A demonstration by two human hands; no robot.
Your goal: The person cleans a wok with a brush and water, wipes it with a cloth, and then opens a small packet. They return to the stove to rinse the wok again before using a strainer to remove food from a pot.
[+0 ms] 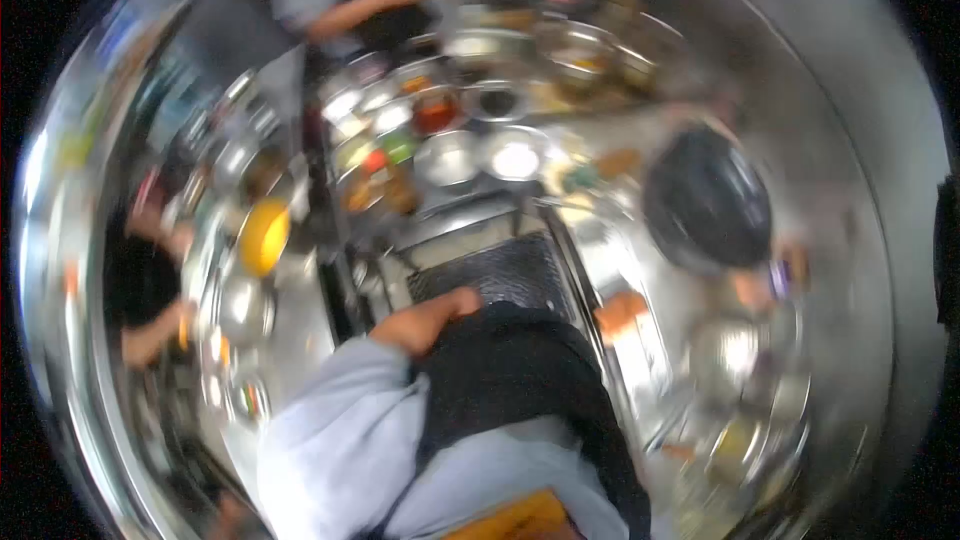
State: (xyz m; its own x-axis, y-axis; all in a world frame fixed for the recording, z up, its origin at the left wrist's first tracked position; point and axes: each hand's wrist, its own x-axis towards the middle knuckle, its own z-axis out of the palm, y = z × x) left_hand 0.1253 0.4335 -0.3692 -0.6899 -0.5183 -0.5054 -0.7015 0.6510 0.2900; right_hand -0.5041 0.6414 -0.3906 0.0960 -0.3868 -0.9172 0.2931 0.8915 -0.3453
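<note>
My left hand [458, 304] is in front of the black apron [510, 370], beside the dark mesh grate [490, 270] of the stove. Its fingers look curled in, but blur hides whether anything is in them. A blurred hand shape, which I take as my right hand [622, 316], is at the edge of the steel counter [640, 355] to the right. Its fingers are smeared and any held thing is hidden. Up and right of it stands a big dark wok [708, 198], tilted.
Metal bowls of ingredients [436, 112] crowd the far side of the stove. At left, a yellow-filled bowl [264, 237] stands near a person in black [140, 275]. Another person's arm [375, 5] shows at the top. More bowls [738, 440] are at lower right.
</note>
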